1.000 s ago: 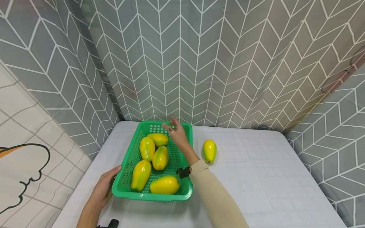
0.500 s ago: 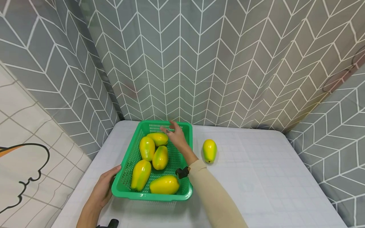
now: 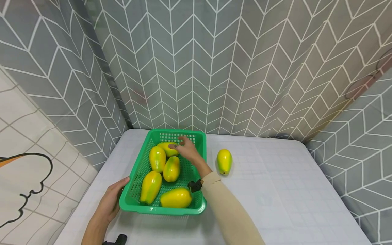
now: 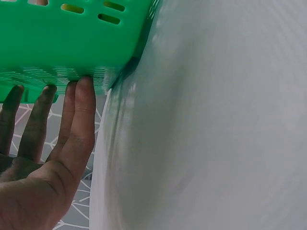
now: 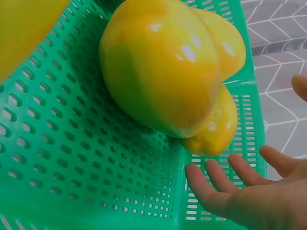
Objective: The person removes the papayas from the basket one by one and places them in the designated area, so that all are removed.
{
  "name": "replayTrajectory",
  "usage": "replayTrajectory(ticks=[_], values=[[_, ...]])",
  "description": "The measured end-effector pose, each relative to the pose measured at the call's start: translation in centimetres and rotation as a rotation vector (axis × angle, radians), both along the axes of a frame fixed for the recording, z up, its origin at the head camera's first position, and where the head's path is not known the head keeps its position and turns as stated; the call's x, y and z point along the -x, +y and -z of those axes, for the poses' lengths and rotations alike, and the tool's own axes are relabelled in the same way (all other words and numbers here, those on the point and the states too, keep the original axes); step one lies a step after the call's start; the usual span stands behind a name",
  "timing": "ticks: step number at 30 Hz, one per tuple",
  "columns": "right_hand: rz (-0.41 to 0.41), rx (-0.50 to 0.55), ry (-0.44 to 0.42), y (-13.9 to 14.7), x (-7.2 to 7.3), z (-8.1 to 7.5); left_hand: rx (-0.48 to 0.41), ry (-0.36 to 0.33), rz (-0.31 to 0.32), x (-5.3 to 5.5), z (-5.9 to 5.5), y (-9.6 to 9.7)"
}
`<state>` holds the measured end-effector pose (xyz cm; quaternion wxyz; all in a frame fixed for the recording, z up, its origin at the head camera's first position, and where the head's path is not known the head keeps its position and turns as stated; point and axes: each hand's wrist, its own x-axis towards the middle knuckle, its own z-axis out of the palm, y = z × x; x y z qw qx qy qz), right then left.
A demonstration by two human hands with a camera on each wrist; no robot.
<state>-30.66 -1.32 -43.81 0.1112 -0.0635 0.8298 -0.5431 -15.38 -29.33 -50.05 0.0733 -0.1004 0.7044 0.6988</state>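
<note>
My left hand [image 3: 112, 197] is at the left side of a green plastic basket [image 3: 200, 204]; in the left wrist view its fairly straight fingers [image 4: 79, 108] reach up to the slotted wall. Above the far end of the basket, my right hand [image 3: 188, 149] spreads its fingers and holds nothing. Its fingertips overlap the farthest yellow papaya [image 3: 166, 148] in the head view, and the right wrist view has them just below a papaya [image 5: 218, 127]. Several yellow-green papayas lie in the basket, among them one [image 3: 176, 198] along the near wall.
One more papaya [image 3: 225, 161] lies on the white-covered table [image 3: 281, 190], right of the basket. Grey curtains [image 3: 193, 68] with a white zigzag pattern stand behind the table and at its sides. A white grid-patterned cloth [image 3: 27, 163] hangs at the left.
My right hand has moved down and slightly left, from the basket's far rim towards the farthest papaya. The left hand and the papayas have stayed in place.
</note>
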Motion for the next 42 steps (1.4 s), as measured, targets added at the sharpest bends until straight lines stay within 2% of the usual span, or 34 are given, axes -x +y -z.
replayTrajectory(ticks=[4,15,25,42], values=[[-0.028,-0.021,-0.021,0.0,-0.1,0.1,0.000,0.007,0.000,0.0,0.0,0.0],[-0.038,-0.119,-0.059,0.0,-0.3,0.5,-0.004,0.028,0.020,0.1,0.2,-0.2],[-0.123,-0.134,-0.180,-0.1,-1.0,0.3,0.003,0.016,0.007,0.0,0.3,-0.1],[-0.223,-0.200,-0.220,-0.2,-1.0,0.9,0.004,0.009,0.001,0.0,0.2,-0.1]])
